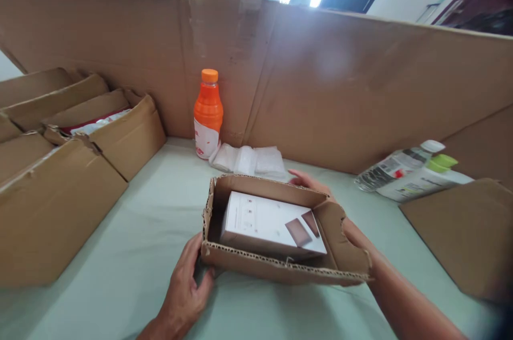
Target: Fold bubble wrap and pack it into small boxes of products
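Observation:
A shallow torn cardboard tray (280,269) sits in the middle of the pale green table (132,254). Inside it lies a white product box (264,222) with brown rectangles printed on its lid. My left hand (186,286) grips the tray's near left corner, thumb against its front wall. My right hand (310,184) reaches round the tray's far right side, fingers curled over the back edge; most of the hand is hidden behind the tray wall.
An orange bottle (208,114) stands at the back by folded clear plastic bags (250,161). Two bottles (409,174) lie at the right. Open cardboard boxes (60,190) line the left, a cardboard sheet (460,233) the right, a tall cardboard wall (320,89) behind.

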`<state>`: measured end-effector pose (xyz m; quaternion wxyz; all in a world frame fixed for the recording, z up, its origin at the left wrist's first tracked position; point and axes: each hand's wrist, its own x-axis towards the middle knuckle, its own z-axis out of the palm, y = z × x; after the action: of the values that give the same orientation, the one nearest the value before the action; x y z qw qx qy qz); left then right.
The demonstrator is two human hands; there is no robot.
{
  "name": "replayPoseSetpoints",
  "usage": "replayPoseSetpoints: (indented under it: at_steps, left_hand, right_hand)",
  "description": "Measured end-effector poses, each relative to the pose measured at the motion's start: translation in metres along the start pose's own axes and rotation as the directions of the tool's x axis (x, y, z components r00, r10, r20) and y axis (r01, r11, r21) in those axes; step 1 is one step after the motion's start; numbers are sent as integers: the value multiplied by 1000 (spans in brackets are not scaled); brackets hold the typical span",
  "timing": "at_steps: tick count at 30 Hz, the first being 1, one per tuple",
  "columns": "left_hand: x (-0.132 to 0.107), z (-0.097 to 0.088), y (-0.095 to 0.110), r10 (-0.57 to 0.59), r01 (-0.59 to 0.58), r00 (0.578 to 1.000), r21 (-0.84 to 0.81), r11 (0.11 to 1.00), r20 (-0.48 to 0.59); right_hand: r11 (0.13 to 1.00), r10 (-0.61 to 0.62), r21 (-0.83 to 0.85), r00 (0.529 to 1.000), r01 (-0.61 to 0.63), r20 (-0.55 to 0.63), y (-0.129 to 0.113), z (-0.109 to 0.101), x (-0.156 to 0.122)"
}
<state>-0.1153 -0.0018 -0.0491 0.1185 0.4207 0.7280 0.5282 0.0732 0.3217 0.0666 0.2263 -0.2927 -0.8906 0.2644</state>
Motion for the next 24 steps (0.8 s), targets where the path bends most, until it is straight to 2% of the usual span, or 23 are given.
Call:
replayPoseSetpoints:
  at_steps: [2,4,5,8,9,10,13,16,18,19,21,24]
  left_hand:
    - [-1,3,1,12,-12,1000,7,1000,-13]
    - [-2,7,4,20,-19,999,20,1000,-39]
    - [-3,9,6,22,-20,998,28,999,-52]
    - [-6,12,7,23,-18,996,55,998,-83]
    - [-6,12,6,19,-14,996,60,998,-88]
    - [-7,11,4,16,-12,996,58,998,-85]
    - [-6,7,-3,23,-22,999,24,999,-36]
    - [-1,1,-7,15,-16,1000,10,1000,19]
    - [3,-3,-5,-19,18,999,11,1000,29]
    - [5,-5,-3,-39,39,999,12,999,33]
    - [8,-9,2,-65,64,997,22,998,52]
    - [13,-14,12,-59,55,995,47,997,80]
  right_hand:
    - [938,-204,-267,975,221,89,-6,15,54]
    - [799,-338,-432,907,418,251,-17,35,96]
    - [735,-376,-461,865,497,332,-22,44,111]
    - [603,-456,-461,755,651,470,-34,62,132]
    - [582,-478,-467,745,666,466,-34,63,132]
    - [577,-498,-489,757,654,424,-32,60,129]
    - [632,-522,-590,839,502,155,-15,33,101]
    - [690,-493,-648,865,322,-95,7,-7,48]
    - [708,-426,-679,885,194,-191,16,-29,4]
    - [704,-381,-695,904,146,-196,18,-37,-18]
    - [673,-290,-731,949,110,-124,18,-47,-58]
    - [634,-205,-768,977,89,-56,12,-54,-97]
